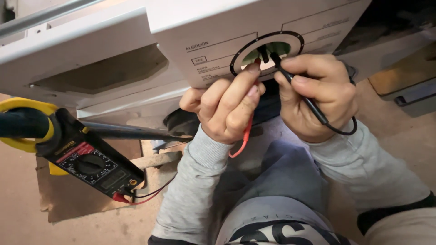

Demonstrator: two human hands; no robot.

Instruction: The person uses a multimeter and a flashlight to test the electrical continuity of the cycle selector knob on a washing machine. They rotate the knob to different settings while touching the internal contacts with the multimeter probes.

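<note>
At the panel opening (267, 53), left hand (227, 106) pinching red probe (245, 136), right hand (318, 93) gripping black probe (295, 86), tips hidden.

The left hand (227, 106) hides most of the red probe (257, 63); only its lead (245, 136) shows below. Both probe tips vanish inside the round opening (267, 52). The picture's left edge cuts off the yellow clamp (22, 124) of the meter (93, 161).

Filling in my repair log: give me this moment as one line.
left hand: red probe | right hand: black probe | both tips in round panel opening | clamp meter lying left
</note>
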